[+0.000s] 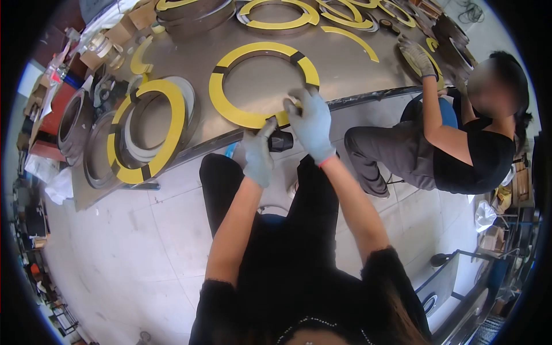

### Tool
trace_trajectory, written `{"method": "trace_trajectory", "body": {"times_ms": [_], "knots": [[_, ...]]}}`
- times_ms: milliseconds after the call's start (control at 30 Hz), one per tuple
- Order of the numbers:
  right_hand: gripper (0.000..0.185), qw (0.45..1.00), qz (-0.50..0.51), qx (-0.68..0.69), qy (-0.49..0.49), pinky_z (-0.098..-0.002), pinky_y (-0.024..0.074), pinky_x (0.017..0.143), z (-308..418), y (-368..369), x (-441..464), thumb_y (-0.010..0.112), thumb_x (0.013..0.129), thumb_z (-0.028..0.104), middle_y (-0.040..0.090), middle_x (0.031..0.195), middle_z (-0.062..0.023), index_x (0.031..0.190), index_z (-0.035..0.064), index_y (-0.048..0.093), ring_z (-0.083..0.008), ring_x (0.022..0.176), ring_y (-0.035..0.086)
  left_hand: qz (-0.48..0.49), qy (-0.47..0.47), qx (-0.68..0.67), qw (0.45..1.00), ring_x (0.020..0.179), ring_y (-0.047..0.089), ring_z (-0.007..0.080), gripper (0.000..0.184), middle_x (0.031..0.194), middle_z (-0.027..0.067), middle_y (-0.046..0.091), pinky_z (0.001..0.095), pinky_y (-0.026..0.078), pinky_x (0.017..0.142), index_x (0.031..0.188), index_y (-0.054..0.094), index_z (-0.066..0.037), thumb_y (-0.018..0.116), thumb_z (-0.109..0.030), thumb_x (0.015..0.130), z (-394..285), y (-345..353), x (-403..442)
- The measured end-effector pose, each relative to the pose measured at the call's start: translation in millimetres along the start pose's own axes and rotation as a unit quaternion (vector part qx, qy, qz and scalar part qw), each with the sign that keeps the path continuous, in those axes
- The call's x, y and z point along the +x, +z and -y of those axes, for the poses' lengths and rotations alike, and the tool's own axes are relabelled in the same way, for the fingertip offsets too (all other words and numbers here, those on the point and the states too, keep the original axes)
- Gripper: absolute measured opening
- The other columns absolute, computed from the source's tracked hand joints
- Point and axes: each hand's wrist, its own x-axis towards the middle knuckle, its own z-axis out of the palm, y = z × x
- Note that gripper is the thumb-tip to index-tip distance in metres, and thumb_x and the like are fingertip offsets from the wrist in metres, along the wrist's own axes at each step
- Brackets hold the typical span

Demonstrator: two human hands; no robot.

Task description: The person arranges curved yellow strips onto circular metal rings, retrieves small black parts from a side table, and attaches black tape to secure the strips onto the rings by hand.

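A flat yellow ring (229, 103) with black strips wrapped across it lies at the table's near edge. My left hand (259, 154), in a pale glove, pinches its near rim beside a black strip (281, 119). On the right side of that strip, my right hand (311, 122), also gloved, has its fingers bent close together over the rim; what they hold is hidden. A dark, blocky object (280, 141) shows between my hands, below the table edge. Whether either hand touches it, I cannot tell.
Another yellow ring (177, 118) with black strips leans on grey rings at the left. A curved yellow piece (352, 39) and more rings (277, 24) lie farther back on the metal table (259, 80). A co-worker (477, 141) with gloves sits at the right, handling a ring.
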Motion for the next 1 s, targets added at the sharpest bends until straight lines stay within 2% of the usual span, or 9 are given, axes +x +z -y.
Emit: {"method": "trace_trajectory", "body": {"times_ms": [133,300,433,533,667,767,900,933,1000], "knots": [[0.025,0.939,0.047,0.222,0.259,-0.0307,0.0443,0.067,-3,-6,-77,0.075,0.085,0.023,0.056,0.089,-0.0040,0.097,0.0066,0.062,-0.0171,0.075,0.053,-0.063,0.016,-0.022,0.998,0.096,0.062,0.0161,0.048,0.109,0.0068,0.066,0.0294,0.049,0.087,0.122,0.056,0.001,0.077,-0.008,0.081,12,-1,18],[0.039,0.705,0.207,0.517,0.440,-0.0216,0.0397,0.064,7,-21,-119,0.069,0.092,0.031,0.052,0.094,0.0007,0.118,0.0045,0.058,-0.0066,0.077,0.046,-0.028,-0.021,0.054,0.998,0.094,0.063,0.0162,0.043,0.108,0.0068,0.066,0.0318,0.050,0.085,0.123,0.058,-0.003,0.074,-0.019,0.086,-14,0,-23],[0.030,0.756,0.189,0.511,0.362,-0.0234,0.0416,0.072,24,-8,-140,0.059,0.100,0.026,0.051,0.093,0.0019,0.124,0.0080,0.056,-0.0078,0.079,0.047,0.001,-0.153,-0.094,0.984,0.094,0.063,0.0172,0.040,0.111,0.0064,0.065,0.0318,0.049,0.085,0.122,0.058,-0.005,0.068,-0.028,0.091,-33,-5,-27],[0.024,0.925,0.084,0.321,0.187,-0.0268,0.0433,0.078,18,13,-152,0.058,0.100,0.023,0.053,0.092,-0.0009,0.117,0.0052,0.060,-0.0125,0.084,0.050,-0.138,-0.134,-0.020,0.981,0.096,0.057,0.0142,0.047,0.109,0.0027,0.060,0.0276,0.045,0.084,0.123,0.057,-0.013,0.069,-0.042,0.088,-13,-9,-12],[0.016,0.889,0.050,0.381,0.251,-0.0302,0.0468,0.085,16,40,-154,0.057,0.099,0.008,0.060,0.107,-0.0084,0.113,0.0027,0.061,-0.0155,0.097,0.058,-0.127,-0.145,0.020,0.981,0.096,0.057,0.0127,0.044,0.110,0.0011,0.061,0.0279,0.046,0.079,0.120,0.056,-0.014,0.070,-0.040,0.087,-15,-11,-24],[0.019,0.732,0.047,0.573,0.365,-0.0300,0.0489,0.082,-16,74,-145,0.057,0.098,0.008,0.063,0.103,-0.0069,0.117,0.0052,0.060,-0.0159,0.096,0.061,-0.130,-0.202,-0.015,0.971,0.093,0.061,0.0194,0.031,0.103,0.0028,0.063,0.0410,0.049,0.081,0.109,0.059,-0.020,0.067,-0.041,0.088,-6,-17,-36],[0.018,0.562,-0.023,0.696,0.446,-0.0237,0.0436,0.062,-19,65,-139,0.061,0.095,0.014,0.059,0.089,-0.0002,0.113,0.0093,0.059,-0.0086,0.068,0.052,-0.105,-0.145,-0.118,0.977,0.093,0.063,0.0195,0.022,0.100,0.0025,0.063,0.0443,0.053,0.084,0.107,0.057,-0.016,0.066,-0.028,0.091,8,-27,-33],[0.014,0.521,-0.038,0.623,0.582,-0.0227,0.0366,0.053,14,16,-114,0.060,0.094,0.014,0.056,0.081,0.0027,0.108,0.0108,0.060,-0.0060,0.057,0.042,-0.096,-0.109,-0.151,0.978,0.095,0.064,0.0193,0.020,0.100,0.0027,0.063,0.0433,0.054,0.086,0.108,0.057,-0.015,0.065,-0.023,0.092,0,-19,-42],[0.014,0.646,-0.047,0.530,0.547,-0.0242,0.0302,0.042,9,-16,-108,0.059,0.096,0.016,0.056,0.072,0.0011,0.106,0.0082,0.061,-0.0057,0.047,0.039,-0.103,-0.099,-0.161,0.976,0.097,0.064,0.0193,0.022,0.101,0.0024,0.063,0.0429,0.054,0.085,0.109,0.057,-0.014,0.066,-0.023,0.091,-1,-13,-44]]}}
